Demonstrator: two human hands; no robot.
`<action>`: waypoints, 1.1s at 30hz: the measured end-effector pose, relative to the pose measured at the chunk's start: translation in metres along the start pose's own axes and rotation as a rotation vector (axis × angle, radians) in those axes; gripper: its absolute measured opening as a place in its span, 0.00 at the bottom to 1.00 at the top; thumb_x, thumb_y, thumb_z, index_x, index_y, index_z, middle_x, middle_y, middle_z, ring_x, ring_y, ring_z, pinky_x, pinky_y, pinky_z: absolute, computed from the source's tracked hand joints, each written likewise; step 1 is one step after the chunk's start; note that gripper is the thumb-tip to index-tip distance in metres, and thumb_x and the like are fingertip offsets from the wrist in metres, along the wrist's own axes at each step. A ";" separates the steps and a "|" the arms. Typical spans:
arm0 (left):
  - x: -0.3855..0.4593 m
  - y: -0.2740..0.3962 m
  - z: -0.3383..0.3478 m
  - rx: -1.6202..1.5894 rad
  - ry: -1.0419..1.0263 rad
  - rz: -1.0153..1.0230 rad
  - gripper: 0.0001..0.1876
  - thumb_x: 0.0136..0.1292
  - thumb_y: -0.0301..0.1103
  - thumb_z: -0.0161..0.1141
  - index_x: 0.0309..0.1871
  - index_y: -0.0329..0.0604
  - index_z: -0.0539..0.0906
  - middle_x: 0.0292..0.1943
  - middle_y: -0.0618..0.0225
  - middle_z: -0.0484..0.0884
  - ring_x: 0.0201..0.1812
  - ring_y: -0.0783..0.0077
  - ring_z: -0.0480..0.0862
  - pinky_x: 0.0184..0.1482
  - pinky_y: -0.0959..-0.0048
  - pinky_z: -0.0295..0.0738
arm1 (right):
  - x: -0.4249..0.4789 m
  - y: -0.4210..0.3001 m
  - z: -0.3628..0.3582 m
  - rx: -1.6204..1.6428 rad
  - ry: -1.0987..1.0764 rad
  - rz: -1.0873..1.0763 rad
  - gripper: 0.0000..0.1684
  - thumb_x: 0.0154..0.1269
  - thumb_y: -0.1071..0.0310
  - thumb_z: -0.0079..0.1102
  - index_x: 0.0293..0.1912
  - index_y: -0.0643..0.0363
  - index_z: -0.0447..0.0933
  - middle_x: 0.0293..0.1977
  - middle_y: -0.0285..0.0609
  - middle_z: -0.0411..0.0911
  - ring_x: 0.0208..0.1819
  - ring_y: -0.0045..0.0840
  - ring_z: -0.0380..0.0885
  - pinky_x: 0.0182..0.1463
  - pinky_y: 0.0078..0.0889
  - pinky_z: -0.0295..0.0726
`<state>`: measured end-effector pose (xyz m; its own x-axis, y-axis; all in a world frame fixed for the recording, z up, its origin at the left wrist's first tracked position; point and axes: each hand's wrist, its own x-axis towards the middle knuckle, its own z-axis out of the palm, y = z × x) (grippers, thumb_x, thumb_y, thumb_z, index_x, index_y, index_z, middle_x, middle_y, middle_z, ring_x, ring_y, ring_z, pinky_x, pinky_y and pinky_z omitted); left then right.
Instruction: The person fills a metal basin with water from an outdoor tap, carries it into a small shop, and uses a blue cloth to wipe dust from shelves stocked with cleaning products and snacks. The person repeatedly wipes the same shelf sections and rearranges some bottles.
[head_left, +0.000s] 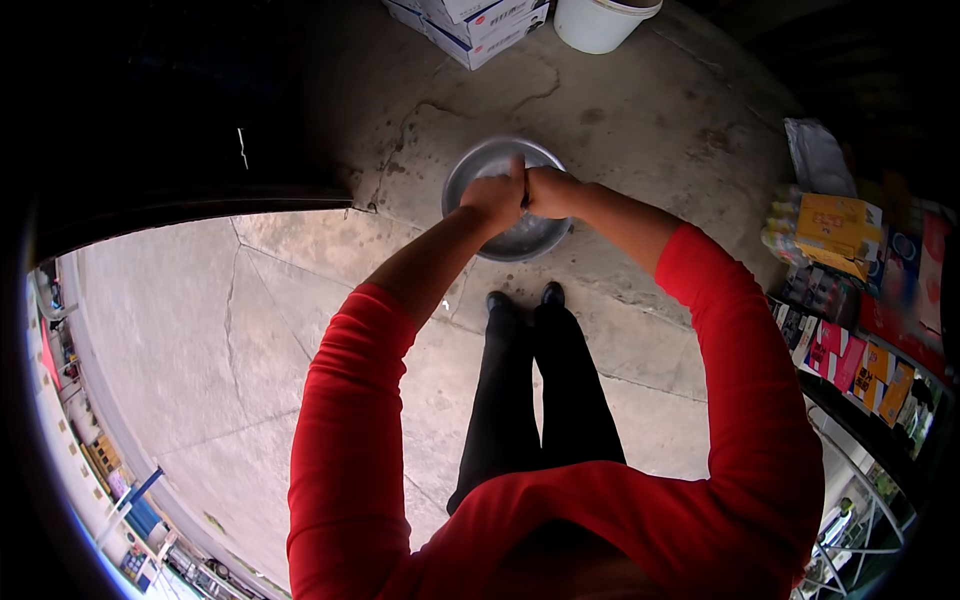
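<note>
A round metal basin (521, 246) stands on the concrete floor in front of my feet. Over it my two bare hands meet, fingers curled. My left hand (489, 196) has a blurred digit pointing up and away from me. Against it lies my right hand (551, 192), its knuckles turned towards the left one. A small dark patch shows between the hands, and I cannot tell whether they grip anything there. The basin's inside looks pale and shiny around the hands; its contents are unclear.
White cartons (487, 34) are stacked beyond the basin, beside a white plastic bucket (604, 24). To the right, a yellow carton (836, 229), bottles (784, 225) and other packaged goods line the edge. A dark threshold (300, 204) runs along the left. The concrete floor (285, 322) is cracked.
</note>
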<state>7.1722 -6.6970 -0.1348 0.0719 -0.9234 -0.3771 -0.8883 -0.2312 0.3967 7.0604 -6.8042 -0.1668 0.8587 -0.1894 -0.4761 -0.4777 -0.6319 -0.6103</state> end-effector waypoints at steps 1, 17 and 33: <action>0.001 0.000 -0.003 0.014 -0.007 0.018 0.34 0.57 0.37 0.57 0.63 0.33 0.54 0.36 0.47 0.83 0.36 0.48 0.83 0.37 0.55 0.78 | 0.005 0.006 0.003 0.022 -0.016 0.006 0.17 0.52 0.65 0.62 0.40 0.64 0.76 0.34 0.52 0.80 0.40 0.42 0.79 0.41 0.41 0.76; 0.011 -0.027 -0.014 -0.752 -0.361 -0.254 0.08 0.51 0.31 0.61 0.33 0.41 0.76 0.27 0.63 0.78 0.27 0.69 0.78 0.22 0.70 0.68 | -0.024 -0.033 0.004 -0.120 0.503 -0.114 0.36 0.49 0.71 0.64 0.58 0.58 0.60 0.53 0.57 0.66 0.49 0.50 0.73 0.46 0.44 0.76; -0.022 -0.015 -0.002 -0.280 -0.167 -0.122 0.48 0.52 0.37 0.59 0.68 0.27 0.41 0.39 0.40 0.81 0.42 0.43 0.81 0.46 0.55 0.76 | -0.021 -0.059 -0.001 -0.271 0.115 0.034 0.17 0.50 0.67 0.58 0.42 0.58 0.73 0.28 0.47 0.81 0.32 0.41 0.82 0.35 0.44 0.80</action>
<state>7.1853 -6.6738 -0.1306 0.0741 -0.8265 -0.5581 -0.7172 -0.4330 0.5460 7.0704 -6.7635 -0.1205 0.8661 -0.2881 -0.4086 -0.4527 -0.7988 -0.3963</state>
